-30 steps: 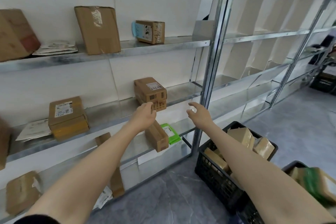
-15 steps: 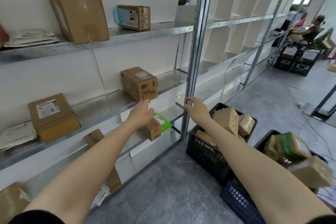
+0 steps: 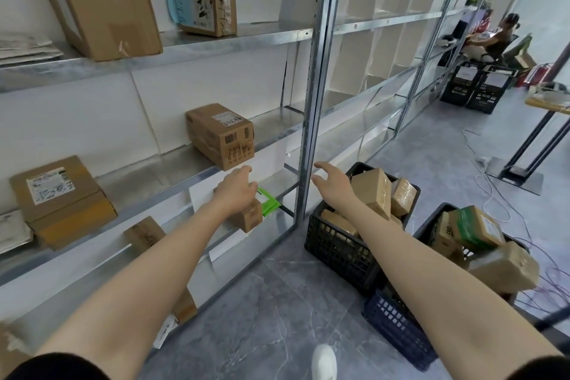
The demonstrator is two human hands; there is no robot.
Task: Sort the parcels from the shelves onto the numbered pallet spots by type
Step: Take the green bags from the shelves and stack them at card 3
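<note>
A brown cardboard box (image 3: pixel 220 135) with a white label on top sits at the front edge of the middle shelf (image 3: pixel 148 176), one corner jutting a little over the lip. The left hand (image 3: pixel 237 191) is stretched out just below and in front of that corner, back of the hand up. Its fingers are loosely extended toward the box and grip nothing; whether the fingertips touch the box's underside cannot be told. The right hand (image 3: pixel 332 183) is off to the right of the box, on the other side of the metal post (image 3: pixel 312 102). Its fingers are spread wide and relaxed, and it is empty. Behind the left hand, on the shelf below, lie a smaller box (image 3: pixel 249 217) and a green packet (image 3: pixel 269 202). Under the right forearm stands a black crate (image 3: pixel 336 251) piled with parcels. Further left on the middle shelf rests a flat box (image 3: pixel 58 199), well apart from both hands.
</note>
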